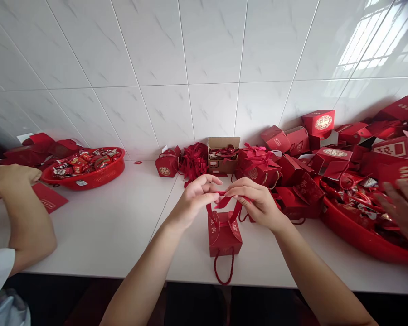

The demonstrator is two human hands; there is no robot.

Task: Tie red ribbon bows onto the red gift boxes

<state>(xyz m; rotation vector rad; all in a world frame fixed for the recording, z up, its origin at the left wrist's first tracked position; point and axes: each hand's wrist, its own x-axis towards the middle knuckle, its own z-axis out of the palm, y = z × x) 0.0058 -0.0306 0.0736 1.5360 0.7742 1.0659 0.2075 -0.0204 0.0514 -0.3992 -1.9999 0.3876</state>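
Note:
A small red gift box (225,242) stands on the white table in front of me, its rope handle drooping toward the table's front edge. Red ribbon (236,211) runs up from the box top to both my hands. My left hand (201,195) pinches the ribbon between thumb and fingers, just above and left of the box. On the other side, my right hand (255,199) grips the ribbon too, its fingertips close to the left ones. Whether a knot lies between the fingers I cannot tell.
Behind are a red box (167,164), bunched ribbons (193,160), a cardboard box (218,166) and bow-tied boxes (260,165). Red basins of candy stand left (98,177) and right (357,237), with many red boxes piled right. Other people's hands (17,176) work at both sides.

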